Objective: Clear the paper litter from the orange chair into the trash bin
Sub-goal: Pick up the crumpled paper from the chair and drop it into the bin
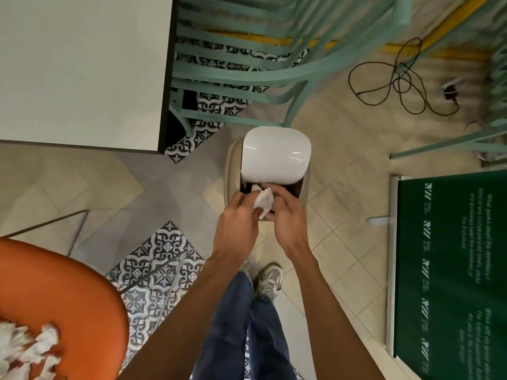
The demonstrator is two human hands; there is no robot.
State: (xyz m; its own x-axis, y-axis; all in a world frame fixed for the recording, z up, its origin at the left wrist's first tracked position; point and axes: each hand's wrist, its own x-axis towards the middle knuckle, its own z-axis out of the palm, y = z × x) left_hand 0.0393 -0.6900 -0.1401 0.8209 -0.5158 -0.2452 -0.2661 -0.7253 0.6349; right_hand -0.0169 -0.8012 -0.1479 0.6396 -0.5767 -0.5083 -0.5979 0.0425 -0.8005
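Observation:
A beige trash bin [230,171] with a white swing lid [275,154] stands on the floor ahead of me. The lid is tilted and shows a dark opening on its near side. My left hand [237,223] pinches a crumpled white paper [262,200] right over that opening. My right hand [288,215] reaches in beside the paper, its fingers at the lid's lower edge. The orange chair [60,292] is at the lower left, with several crumpled white paper pieces [27,349] lying on its seat.
A white table [82,69] fills the upper left. A teal slatted chair [247,64] stands behind the bin. A black cable [397,83] lies coiled on the floor. A green banner stand [450,270] is at the right. My leg and shoe [270,281] are below.

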